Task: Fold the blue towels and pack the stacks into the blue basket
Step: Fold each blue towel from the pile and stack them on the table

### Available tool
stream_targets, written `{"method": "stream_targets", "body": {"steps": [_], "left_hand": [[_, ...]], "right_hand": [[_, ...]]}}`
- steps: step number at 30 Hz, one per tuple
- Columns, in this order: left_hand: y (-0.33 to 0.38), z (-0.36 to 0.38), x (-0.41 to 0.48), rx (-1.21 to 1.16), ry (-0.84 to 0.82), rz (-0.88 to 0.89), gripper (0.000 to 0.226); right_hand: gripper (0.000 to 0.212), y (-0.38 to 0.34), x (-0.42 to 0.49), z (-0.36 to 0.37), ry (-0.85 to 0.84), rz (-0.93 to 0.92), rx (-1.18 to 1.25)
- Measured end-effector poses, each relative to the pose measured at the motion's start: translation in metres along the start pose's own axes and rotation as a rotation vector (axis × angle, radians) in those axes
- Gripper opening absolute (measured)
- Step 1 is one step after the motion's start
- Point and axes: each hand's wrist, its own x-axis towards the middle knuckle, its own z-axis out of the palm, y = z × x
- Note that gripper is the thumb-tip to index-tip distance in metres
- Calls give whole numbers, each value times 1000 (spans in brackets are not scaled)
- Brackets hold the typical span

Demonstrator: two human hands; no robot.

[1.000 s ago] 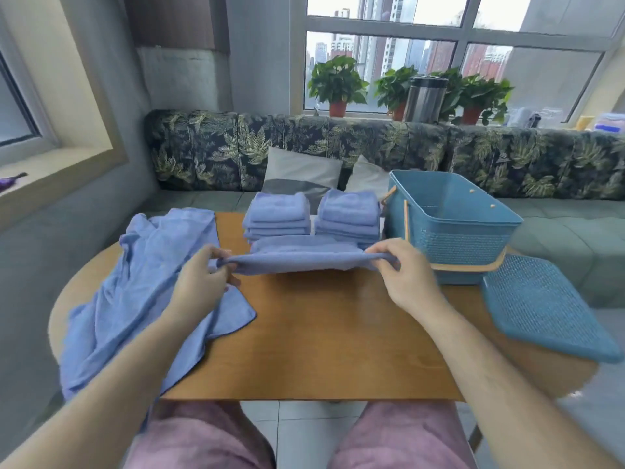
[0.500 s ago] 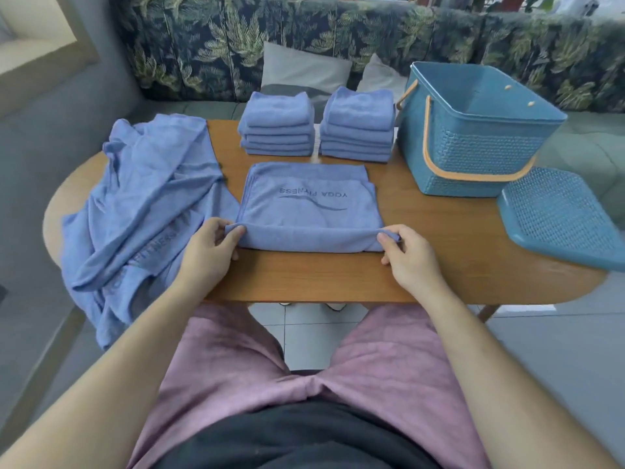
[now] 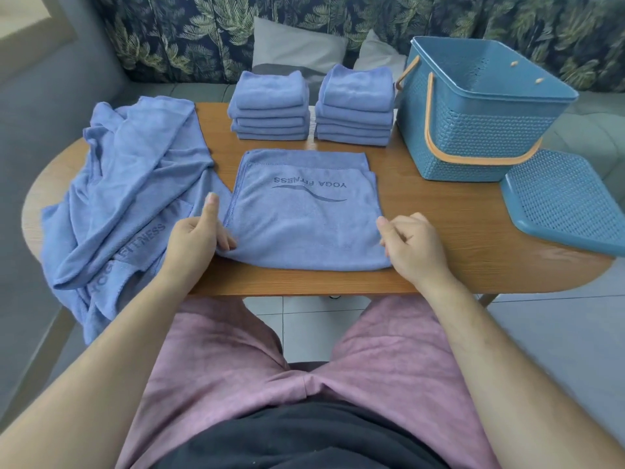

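A folded blue towel [image 3: 304, 228] printed "YOGA FITNESS" lies flat in the middle of the wooden table [image 3: 449, 238]. My left hand [image 3: 192, 245] rests at its near left corner, fingertips on the cloth and thumb raised off it. My right hand [image 3: 414, 247] sits at the near right corner with loosely curled fingers, its thumb tip touching the towel's edge. Two stacks of folded blue towels stand behind: the left stack [image 3: 270, 106] and the right stack [image 3: 355, 106]. The blue basket [image 3: 473, 137], with orange handles, stands to their right.
A heap of unfolded blue towels [image 3: 135, 177] drapes over the table's left side and hangs off the edge. The basket's blue perforated lid [image 3: 564, 204] lies at the right end of the table. A leaf-patterned sofa with cushions runs behind.
The towel, held up between both hands a second ago, now lies flat on the table. My left thumb has lifted off its corner and my right hand's pinch has loosened. The view has tilted down.
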Motion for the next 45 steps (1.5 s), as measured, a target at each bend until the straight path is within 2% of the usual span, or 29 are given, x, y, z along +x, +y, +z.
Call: {"method": "stream_targets", "body": {"steps": [2, 4, 5, 6, 7, 9, 11, 16, 18, 21, 24, 26, 39, 45], "left_hand": [[0, 3, -4, 235, 25, 125, 67], [-1, 11, -9, 491, 80, 403, 44], [0, 16, -12, 575, 88, 523, 33], [1, 22, -15, 648, 61, 585, 27], [1, 27, -18, 711, 3, 598, 31], [-1, 34, -24, 817, -141, 559, 48], [-1, 35, -28, 878, -201, 519, 51], [16, 31, -33, 887, -103, 601, 40], [18, 33, -38, 816, -69, 621, 36], [14, 41, -41, 823, -63, 650, 24], [4, 47, -41, 885, -242, 554, 52], [-1, 47, -39, 885, -308, 517, 59], [-4, 45, -40, 893, -310, 494, 60], [2, 47, -30, 847, -361, 408, 56]], "right_hand": [[47, -12, -2, 4, 54, -97, -176], [28, -28, -6, 12, 32, -183, -273], [28, -34, -8, 18, -36, -196, -311], [38, -38, -11, 24, -139, -196, -347], [47, -41, -15, 28, -255, -186, -378], [57, -43, -19, 31, -430, -150, -414], [58, -44, -20, 28, -498, -125, -428], [49, -59, -23, 5, -530, -94, -510], [38, -65, -30, 0, -469, -148, -575], [36, -74, -33, 5, -346, -178, -496], [58, -72, -35, 20, -472, -182, -493], [62, -64, -35, 27, -553, -160, -501], [62, -57, -36, 30, -542, -149, -458], [62, -58, -37, 32, -527, -144, -468]]}}
